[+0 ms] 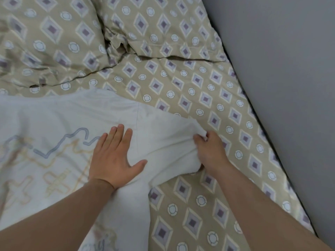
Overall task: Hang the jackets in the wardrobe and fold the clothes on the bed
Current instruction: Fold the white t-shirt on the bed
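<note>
Pressing garment (58, 116): left grip (112, 156) flat, right grip (210, 153) clutching edge; pillows (54, 42) beyond.

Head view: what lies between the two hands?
In the head view, only the fabric of the white garment, crossed by a faint seam, lies between the left hand, flat on it, and the right hand, gripping its edge.

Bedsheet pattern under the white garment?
Beige bedsheet with purple-centred diamonds and pale rings, clearest in head view.
</note>
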